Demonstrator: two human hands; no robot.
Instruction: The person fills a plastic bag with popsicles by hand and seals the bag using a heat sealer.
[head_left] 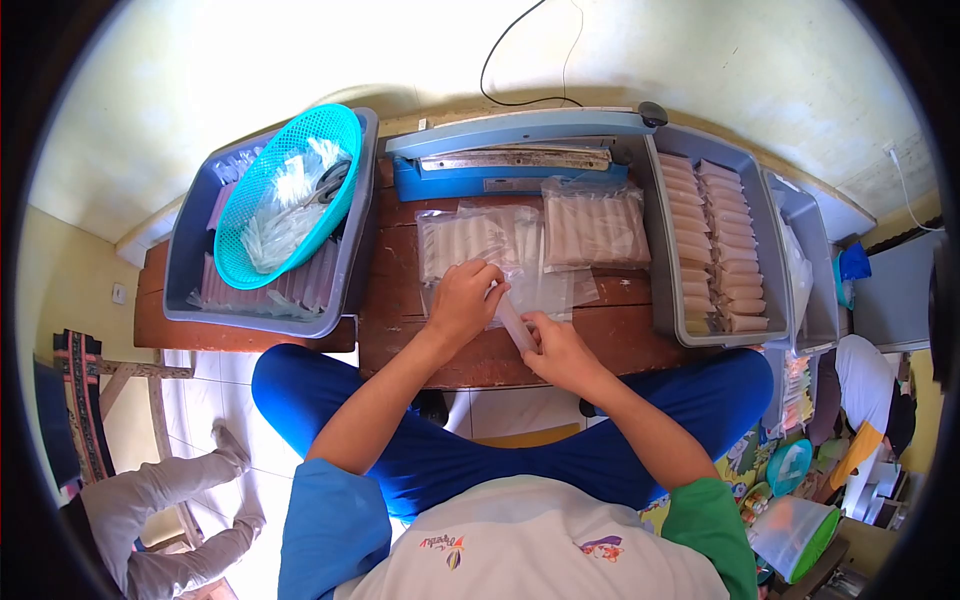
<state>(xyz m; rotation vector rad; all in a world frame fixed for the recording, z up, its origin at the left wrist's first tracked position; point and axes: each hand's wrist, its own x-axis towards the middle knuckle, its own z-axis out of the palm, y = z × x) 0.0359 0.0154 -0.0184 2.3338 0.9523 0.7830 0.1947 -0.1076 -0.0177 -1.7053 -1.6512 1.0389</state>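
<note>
Tube point(514, 322), pinched near its top by left hand point(465, 303), lower down by right hand point(562, 352), fingers nearly closed, over the desk point(390, 345), near filled bag point(596, 228).

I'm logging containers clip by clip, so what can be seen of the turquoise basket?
The basket is oval and looks like plastic, with many small holes in its wall and a solid-looking rim. It sits tilted over the gray tub on the left, its open side showing. Crumpled clear plastic and a dark item lie inside; what that item is, I cannot tell. No one is touching the basket.
</note>
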